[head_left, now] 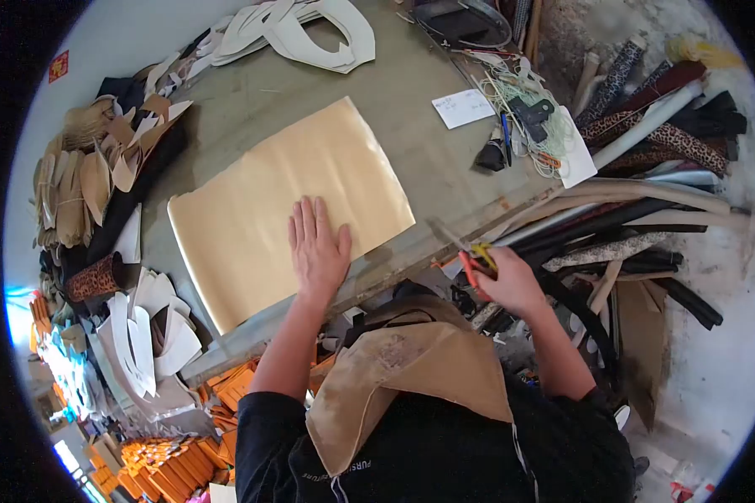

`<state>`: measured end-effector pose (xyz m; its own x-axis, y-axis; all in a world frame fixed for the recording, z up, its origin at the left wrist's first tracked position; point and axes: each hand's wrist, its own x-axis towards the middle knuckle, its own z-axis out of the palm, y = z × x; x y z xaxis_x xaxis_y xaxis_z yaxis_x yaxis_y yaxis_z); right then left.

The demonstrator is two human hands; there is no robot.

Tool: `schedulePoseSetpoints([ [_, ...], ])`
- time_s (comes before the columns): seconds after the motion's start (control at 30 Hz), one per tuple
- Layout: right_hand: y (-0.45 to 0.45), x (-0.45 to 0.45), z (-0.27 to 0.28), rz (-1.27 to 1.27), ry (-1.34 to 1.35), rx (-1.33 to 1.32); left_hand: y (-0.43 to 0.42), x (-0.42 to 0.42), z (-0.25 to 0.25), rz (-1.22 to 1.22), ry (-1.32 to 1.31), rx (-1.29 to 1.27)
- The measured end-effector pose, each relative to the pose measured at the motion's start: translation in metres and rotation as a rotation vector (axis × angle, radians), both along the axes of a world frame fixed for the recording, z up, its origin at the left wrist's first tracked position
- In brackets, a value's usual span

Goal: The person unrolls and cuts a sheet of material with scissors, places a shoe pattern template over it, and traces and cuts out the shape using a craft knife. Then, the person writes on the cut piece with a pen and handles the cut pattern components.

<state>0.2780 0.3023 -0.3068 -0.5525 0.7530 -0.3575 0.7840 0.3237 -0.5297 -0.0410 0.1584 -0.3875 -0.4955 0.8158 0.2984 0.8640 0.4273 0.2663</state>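
A tan rectangular sheet of material (252, 201) lies on the table, its left edge slightly curled. My left hand (317, 251) rests flat on the sheet near its front edge, fingers stretched out. In my right hand (512, 281) is a pair of scissors (471, 267) with red and yellow handles. The scissor blades point up and left over the table's front edge, to the right of the sheet and apart from it. Whether the blades are parted is hard to make out.
White cut pieces (344, 38) lie at the back of the table (218, 134). Bundled tan pieces (75, 193) are piled at left. A white card (464, 109), a black brush (492, 152) and tangled string (520, 92) lie right. Rolls of material (646, 138) stack beyond.
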Motion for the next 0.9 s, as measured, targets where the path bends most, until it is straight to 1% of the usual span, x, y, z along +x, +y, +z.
schedulePoseSetpoints([
  [0.07, -0.019, -0.01, -0.001, 0.029, -0.029, 0.027, -0.003, 0.006, -0.001, 0.006, -0.01, 0.038],
  [0.17, -0.034, -0.03, -0.017, 0.071, -0.006, 0.105, -0.01, 0.016, -0.002, -0.045, -0.013, 0.052],
  [0.2, -0.036, -0.04, -0.019, 0.086, 0.007, 0.129, -0.01, 0.02, -0.002, -0.119, -0.033, 0.063],
  [0.23, -0.039, -0.047, -0.024, 0.109, 0.07, 0.22, -0.008, 0.024, -0.001, -0.191, -0.051, 0.075],
  [0.27, -0.039, -0.054, -0.026, 0.116, 0.073, 0.228, -0.005, 0.029, 0.001, -0.285, -0.159, 0.114],
  [0.3, -0.039, -0.061, -0.026, 0.115, 0.056, 0.264, -0.002, 0.033, 0.002, -0.281, -0.155, 0.121],
  [0.37, -0.044, -0.072, -0.027, 0.114, 0.037, 0.303, 0.001, 0.039, 0.0, -0.378, -0.125, 0.13],
  [0.47, -0.047, -0.078, -0.027, 0.077, 0.0, 0.335, 0.0, 0.037, 0.001, -0.377, -0.122, 0.139],
  [0.53, -0.046, -0.078, -0.026, 0.041, 0.043, 0.209, -0.002, 0.037, 0.001, -0.386, -0.12, 0.145],
  [0.57, -0.047, -0.078, -0.024, 0.043, 0.041, 0.217, -0.002, 0.037, 0.001, -0.381, -0.127, 0.149],
  [0.63, -0.048, -0.08, -0.015, -0.001, -0.086, 0.031, -0.002, 0.037, 0.002, -0.371, -0.141, 0.16],
  [0.67, -0.048, -0.081, -0.017, 0.002, -0.092, 0.037, -0.003, 0.038, 0.002, -0.384, -0.125, 0.148],
  [0.73, -0.048, -0.086, -0.025, 0.055, -0.077, 0.224, -0.005, 0.037, 0.003, -0.398, -0.107, 0.141],
  [0.77, -0.047, -0.091, -0.027, 0.054, -0.076, 0.232, -0.006, 0.037, 0.005, -0.413, -0.114, 0.139],
  [0.83, -0.042, -0.104, -0.029, 0.047, -0.085, 0.364, -0.007, 0.037, 0.007, -0.427, -0.117, 0.145],
  [0.9, -0.037, -0.108, -0.032, 0.047, -0.098, 0.355, -0.007, 0.037, 0.005, -0.41, -0.129, 0.188],
])
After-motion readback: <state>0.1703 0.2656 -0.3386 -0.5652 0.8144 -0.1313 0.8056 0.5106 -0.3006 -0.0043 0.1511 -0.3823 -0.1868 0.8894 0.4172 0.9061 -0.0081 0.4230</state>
